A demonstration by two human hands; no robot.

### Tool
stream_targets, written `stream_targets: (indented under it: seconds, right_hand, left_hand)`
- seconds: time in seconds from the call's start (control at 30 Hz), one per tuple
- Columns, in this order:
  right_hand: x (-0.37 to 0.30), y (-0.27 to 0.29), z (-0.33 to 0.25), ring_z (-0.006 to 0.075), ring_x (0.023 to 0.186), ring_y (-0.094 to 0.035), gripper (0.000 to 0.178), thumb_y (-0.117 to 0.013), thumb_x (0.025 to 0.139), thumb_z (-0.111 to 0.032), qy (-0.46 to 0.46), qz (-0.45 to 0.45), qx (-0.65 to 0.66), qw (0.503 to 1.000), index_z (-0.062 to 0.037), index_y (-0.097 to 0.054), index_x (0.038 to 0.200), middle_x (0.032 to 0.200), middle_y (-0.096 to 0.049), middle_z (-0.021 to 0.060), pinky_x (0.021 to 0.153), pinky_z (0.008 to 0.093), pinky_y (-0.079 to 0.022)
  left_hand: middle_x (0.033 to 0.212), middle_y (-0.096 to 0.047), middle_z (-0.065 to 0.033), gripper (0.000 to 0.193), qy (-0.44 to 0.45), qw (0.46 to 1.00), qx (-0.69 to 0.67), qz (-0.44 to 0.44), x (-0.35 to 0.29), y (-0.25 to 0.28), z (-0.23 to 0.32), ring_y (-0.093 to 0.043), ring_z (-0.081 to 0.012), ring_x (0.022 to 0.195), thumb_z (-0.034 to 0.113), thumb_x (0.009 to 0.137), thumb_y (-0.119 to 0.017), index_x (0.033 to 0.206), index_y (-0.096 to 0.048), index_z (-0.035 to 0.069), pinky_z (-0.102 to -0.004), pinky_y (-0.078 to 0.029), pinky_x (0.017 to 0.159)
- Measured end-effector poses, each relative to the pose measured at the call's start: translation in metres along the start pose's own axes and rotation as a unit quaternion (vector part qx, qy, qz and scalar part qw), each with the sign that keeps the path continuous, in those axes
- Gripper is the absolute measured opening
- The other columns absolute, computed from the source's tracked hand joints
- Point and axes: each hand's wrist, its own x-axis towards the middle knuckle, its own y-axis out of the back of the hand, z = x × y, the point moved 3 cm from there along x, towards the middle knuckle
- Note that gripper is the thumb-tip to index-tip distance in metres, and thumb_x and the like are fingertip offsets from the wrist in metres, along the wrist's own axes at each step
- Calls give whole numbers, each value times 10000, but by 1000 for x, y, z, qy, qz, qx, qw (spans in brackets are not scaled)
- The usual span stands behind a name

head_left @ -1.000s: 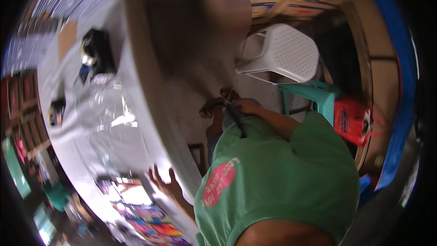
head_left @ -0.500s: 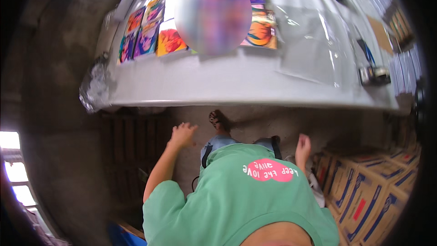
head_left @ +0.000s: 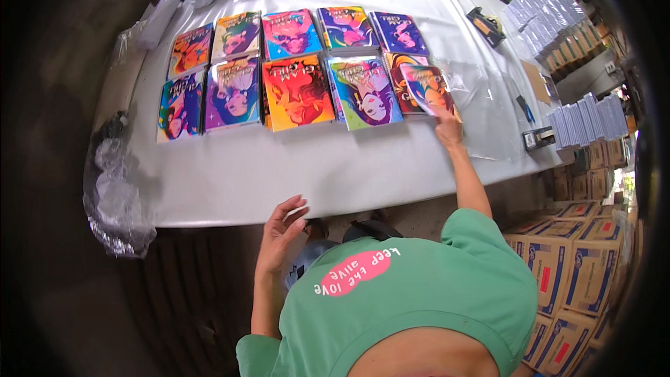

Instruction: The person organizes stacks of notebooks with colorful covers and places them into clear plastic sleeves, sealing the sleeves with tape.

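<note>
Two rows of notebooks with colourful illustrated covers lie in stacks on a white-covered table. My right hand reaches to the right end of the near row. It grips the lower edge of an orange and purple notebook, which is tilted over an orange-red one. A white and green notebook lies just left of there, beside a red and orange one. My left hand is in front of the table's near edge, fingers apart and holding nothing.
Clear plastic sheeting covers the table right of the notebooks. Tape dispensers and a blue-handled tool lie farther right. White paper stacks and cardboard boxes stand on the right. Crumpled plastic hangs at the left corner.
My right hand has risen from beside my body to the table and now holds a notebook. My left hand stays low near the table edge. The view has shifted, showing both rows.
</note>
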Motion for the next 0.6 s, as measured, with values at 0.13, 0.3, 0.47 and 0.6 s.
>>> stream_targets:
  seconds: [0.13, 0.3, 0.47, 0.6]
  right_hand:
    - [-2, 84, -47, 257, 1015, -618, 311, -625, 766, 28, -59, 152, 614, 772, -45, -643, 1068, 1034, -664, 137, 924, 380, -454]
    - [31, 104, -176, 311, 1166, -509, 312, -610, 790, 14, 371, -127, 568, 724, -31, -619, 1098, 1142, -615, 155, 1009, 418, -377]
    - [45, -2, -184, 301, 1352, -281, 834, -768, 678, -309, 246, -174, 197, 933, -213, -363, 1401, 1474, -290, 98, 1087, 521, -210]
    - [13, -41, -142, 287, 1232, -465, 618, -689, 730, -73, 247, -108, 66, 961, -207, -504, 1304, 1316, -507, 121, 1082, 532, -210]
  left_hand:
    - [1372, -402, -168, 807, 157, 895, -380, -175, 57, -32, -1, -423, -308, 1243, 583, 831, -523, 1406, -292, 66, -457, -382, 995]
    - [1464, -250, -202, 1053, 97, 736, -548, -386, 117, -71, 22, -316, -364, 1315, 803, 695, -458, 1436, -220, 94, -510, -399, 977]
    - [1328, -457, -189, 771, -50, 884, -451, -113, 106, -22, 2, -485, -333, 1173, 454, 761, -582, 1352, -364, 10, -478, -363, 1019]
    - [1283, -501, -182, 681, -71, 872, -475, -92, 72, -9, -30, -498, -336, 1161, 144, 632, -502, 1289, -423, -13, -453, -393, 1006]
